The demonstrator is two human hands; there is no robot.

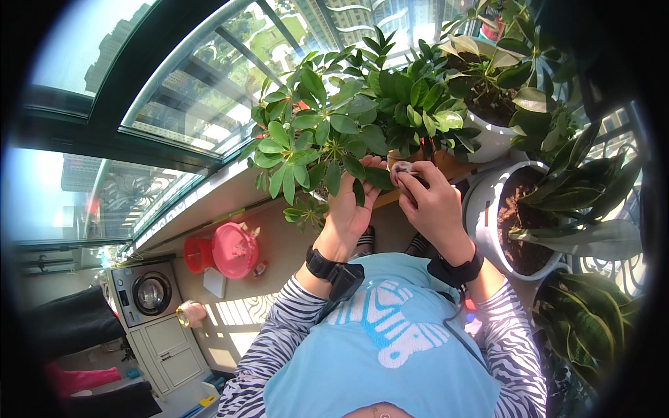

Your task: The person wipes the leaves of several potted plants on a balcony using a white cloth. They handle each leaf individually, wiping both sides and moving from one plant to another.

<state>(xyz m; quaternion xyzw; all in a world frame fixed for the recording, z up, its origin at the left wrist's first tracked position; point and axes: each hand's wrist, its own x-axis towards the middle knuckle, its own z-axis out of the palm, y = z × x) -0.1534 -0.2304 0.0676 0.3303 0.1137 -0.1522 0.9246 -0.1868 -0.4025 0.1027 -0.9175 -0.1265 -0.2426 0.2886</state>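
My left hand (pixel 358 196) is palm up under the drooping leaves of a green schefflera plant (pixel 308 136). One dark leaf (pixel 378 178) lies across its fingers; whether they grip it cannot be made out. Just to the right, my right hand (pixel 431 190) pinches a crumpled, greyish cloth (pixel 401 170) between thumb and fingers, close to that leaf's tip. Behind both hands stands a bushy plant with glossy leaves (pixel 418 96), partly covering an orange-brown pot or stand (pixel 444 161).
White pots (pixel 483 219) with soil and long-leaved snake plants (pixel 585 308) crowd the right side. A window (pixel 209 99) with a sill runs along the left. A pink basin (pixel 235 251), red bucket (pixel 197 255) and washing machine (pixel 149 292) stand at lower left.
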